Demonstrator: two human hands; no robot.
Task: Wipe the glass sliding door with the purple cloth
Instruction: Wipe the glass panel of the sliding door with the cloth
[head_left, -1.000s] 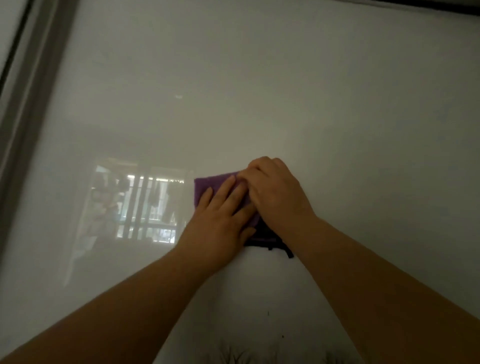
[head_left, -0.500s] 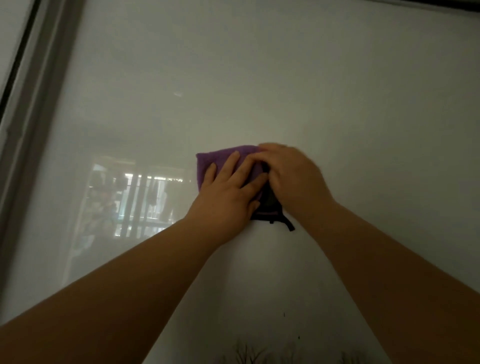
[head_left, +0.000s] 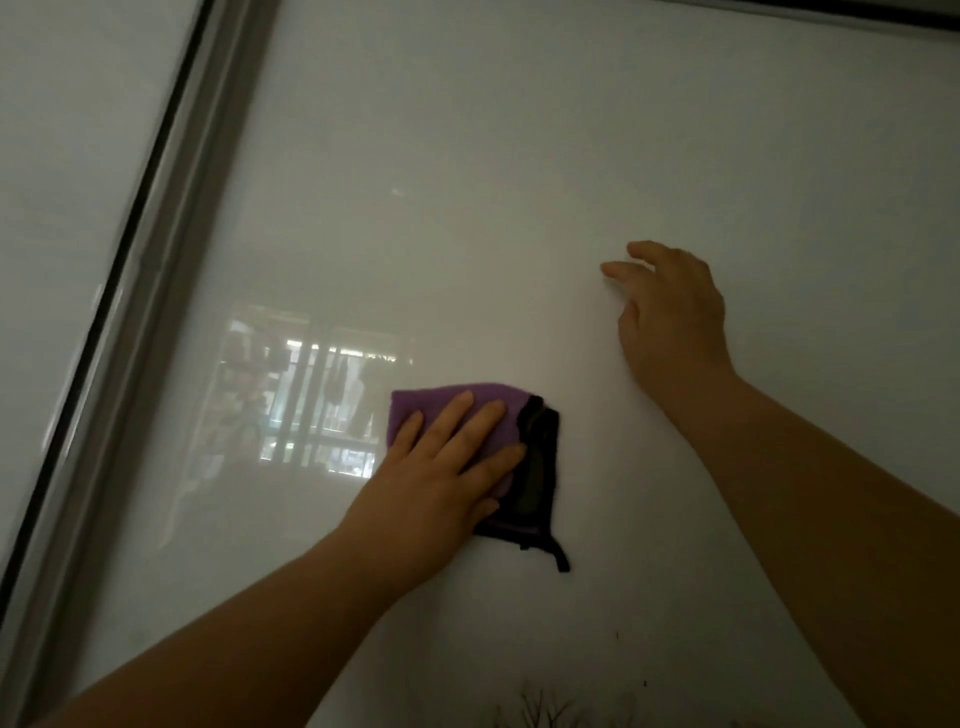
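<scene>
Dim, flat light, soft blur, bright window reflection (head_left: 311, 400) on the glass (head_left: 519, 156)

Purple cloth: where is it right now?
In the head view the folded purple cloth with black trim is pressed to the frosted glass sliding door under the left hand, lower centre, right of the bright reflection.

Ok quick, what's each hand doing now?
Left hand: open, pressing flat on the purple cloth.
Right hand: open, holding nothing.

One head-worn wide-angle view, close against the glass sliding door (head_left: 519, 156), its frame (head_left: 182, 260) along the left edge.
</scene>
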